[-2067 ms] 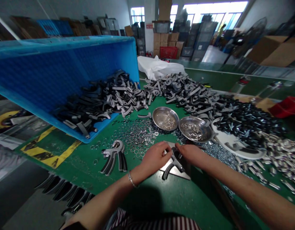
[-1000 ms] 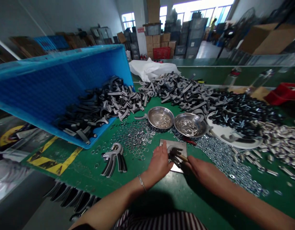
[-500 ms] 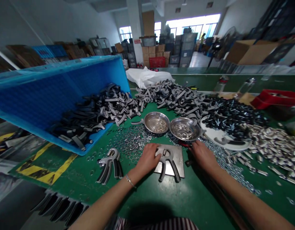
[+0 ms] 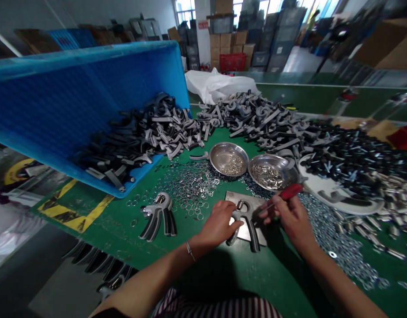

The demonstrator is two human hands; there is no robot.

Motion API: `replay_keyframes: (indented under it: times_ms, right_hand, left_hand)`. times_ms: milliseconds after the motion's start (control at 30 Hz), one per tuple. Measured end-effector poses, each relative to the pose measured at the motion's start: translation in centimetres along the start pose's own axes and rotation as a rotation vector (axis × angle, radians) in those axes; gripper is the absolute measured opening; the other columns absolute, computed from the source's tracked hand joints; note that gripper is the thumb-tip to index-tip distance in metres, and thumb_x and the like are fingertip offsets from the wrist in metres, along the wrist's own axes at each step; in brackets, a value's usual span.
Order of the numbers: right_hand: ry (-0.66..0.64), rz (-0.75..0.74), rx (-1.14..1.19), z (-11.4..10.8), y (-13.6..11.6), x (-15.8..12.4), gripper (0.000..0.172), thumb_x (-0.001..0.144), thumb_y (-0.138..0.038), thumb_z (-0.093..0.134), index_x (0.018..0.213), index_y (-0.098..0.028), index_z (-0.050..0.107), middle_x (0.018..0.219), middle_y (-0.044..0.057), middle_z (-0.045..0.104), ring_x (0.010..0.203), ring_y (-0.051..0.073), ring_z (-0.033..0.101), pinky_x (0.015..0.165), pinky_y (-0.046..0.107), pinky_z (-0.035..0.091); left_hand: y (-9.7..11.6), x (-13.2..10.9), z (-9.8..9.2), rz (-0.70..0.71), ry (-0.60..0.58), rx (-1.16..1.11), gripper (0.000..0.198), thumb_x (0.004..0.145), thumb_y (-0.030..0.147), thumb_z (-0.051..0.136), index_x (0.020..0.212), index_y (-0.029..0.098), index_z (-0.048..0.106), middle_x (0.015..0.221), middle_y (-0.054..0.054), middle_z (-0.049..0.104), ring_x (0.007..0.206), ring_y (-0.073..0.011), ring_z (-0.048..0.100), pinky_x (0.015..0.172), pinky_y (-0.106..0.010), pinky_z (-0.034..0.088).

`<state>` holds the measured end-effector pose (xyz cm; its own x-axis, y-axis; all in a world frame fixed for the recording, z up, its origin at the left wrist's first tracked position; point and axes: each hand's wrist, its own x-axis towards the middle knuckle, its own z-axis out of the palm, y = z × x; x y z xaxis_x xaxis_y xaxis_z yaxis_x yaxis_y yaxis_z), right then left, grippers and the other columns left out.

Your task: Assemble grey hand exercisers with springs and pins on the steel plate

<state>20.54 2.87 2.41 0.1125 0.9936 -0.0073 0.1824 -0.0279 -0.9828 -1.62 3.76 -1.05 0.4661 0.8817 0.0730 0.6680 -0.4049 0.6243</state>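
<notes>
Steadily, I keep my left hand (image 4: 218, 223) pressed on a black-and-grey spring hand gripper (image 4: 245, 216) lying on a square steel plate (image 4: 231, 197), my right hand (image 4: 284, 216) pinching a red-handled screwdriver (image 4: 291, 191); a slipped tip could skid into the loose silver washers (image 4: 336, 238).

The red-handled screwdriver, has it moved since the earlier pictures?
Yes. The red-handled screwdriver lay just below the steel dish; now the right hand holds it raised, with its handle further right, off the dish's lower right edge.
</notes>
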Motion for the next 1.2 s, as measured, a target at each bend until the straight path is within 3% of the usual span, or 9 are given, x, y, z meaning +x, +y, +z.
replay_keyframes:
  times_ms: [67,167,467,633,733,800,933,1067,1200]
  right_hand:
    - [-0.020,0.018,0.120,2.2,1.2,0.0,0.024,0.093,-0.050,0.057,0.097,-0.027,0.050,0.081,0.001,0.073,0.059,0.020,0.068,0.054,0.033,0.056]
    - [-0.043,0.009,0.108,4.1,3.0,0.1,0.023,0.093,-0.048,0.059,0.095,-0.027,0.051,0.079,0.001,0.073,0.060,0.021,0.069,0.056,0.034,0.056]
    - [-0.008,0.037,0.040,4.1,3.4,-0.1,0.028,0.093,-0.054,0.055,0.098,-0.027,0.049,0.082,0.005,0.074,0.061,0.024,0.069,0.058,0.038,0.057]
    - [0.028,-0.164,-0.424,4.6,3.5,-0.8,0.029,0.095,-0.052,0.049,0.095,-0.023,0.054,0.077,0.009,0.072,0.068,0.027,0.070,0.063,0.037,0.054]
    - [-0.043,-0.294,-0.604,5.0,2.3,0.0,0.030,0.094,-0.049,0.049,0.092,-0.020,0.058,0.076,0.010,0.071,0.066,0.026,0.070,0.059,0.035,0.053]
    - [-0.116,-0.260,-0.509,5.2,1.0,1.1,0.030,0.093,-0.047,0.051,0.090,-0.019,0.061,0.070,0.006,0.071,0.057,0.020,0.067,0.052,0.029,0.053]
    - [-0.192,-0.070,-0.123,4.7,-0.5,3.0,0.041,0.101,-0.048,0.031,0.087,-0.021,0.058,0.052,-0.006,0.062,0.032,0.011,0.046,0.030,0.023,0.042]
    - [-0.157,0.066,0.232,3.8,1.5,2.4,0.024,0.095,-0.050,0.054,0.097,-0.026,0.052,0.072,-0.003,0.070,0.051,0.016,0.066,0.047,0.028,0.055]
    - [-0.091,0.038,0.105,3.2,3.7,0.6,0.025,0.092,-0.049,0.060,0.100,-0.027,0.050,0.082,0.001,0.073,0.063,0.020,0.071,0.062,0.035,0.060]
  left_hand:
    - [-0.2,-0.1,0.3,-0.019,0.011,-0.023,0.039,0.086,0.034,0.071,0.118,0.016,0.061,0.122,-0.008,0.061,0.116,-0.0262,0.050,0.105,-0.040,0.039]
    - [-0.5,-0.2,0.6,-0.030,0.013,-0.049,0.041,0.084,0.035,0.074,0.118,0.016,0.061,0.122,-0.008,0.061,0.114,-0.0263,0.051,0.103,-0.041,0.039]
    - [-1.0,-0.3,1.1,-0.035,0.069,-0.078,0.041,0.083,0.036,0.075,0.117,0.019,0.059,0.119,-0.007,0.062,0.113,-0.0267,0.052,0.102,-0.041,0.039]
    - [-0.7,-0.6,1.1,-0.011,0.093,-0.067,0.041,0.084,0.035,0.074,0.117,0.017,0.057,0.120,-0.009,0.061,0.115,-0.0264,0.052,0.103,-0.041,0.038]
    - [-0.5,-0.6,0.9,-0.013,0.086,-0.059,0.040,0.085,0.034,0.073,0.117,0.017,0.057,0.121,-0.009,0.061,0.116,-0.0261,0.051,0.104,-0.040,0.038]
    - [-0.4,-0.5,0.8,-0.038,0.065,-0.054,0.041,0.085,0.036,0.073,0.117,0.018,0.057,0.122,-0.008,0.061,0.115,-0.0261,0.051,0.102,-0.040,0.038]
    - [-0.4,-0.2,0.7,-0.076,0.026,-0.053,0.042,0.084,0.041,0.073,0.117,0.018,0.058,0.121,-0.007,0.061,0.112,-0.0260,0.052,0.100,-0.040,0.039]
    - [-0.6,-0.2,0.8,-0.081,0.013,-0.058,0.040,0.086,0.041,0.071,0.117,0.020,0.059,0.124,-0.007,0.061,0.115,-0.0265,0.050,0.100,-0.040,0.038]
    - [-0.6,-0.3,1.0,-0.086,0.016,-0.062,0.040,0.086,0.039,0.071,0.118,0.020,0.059,0.124,-0.006,0.060,0.115,-0.0265,0.050,0.099,-0.040,0.038]
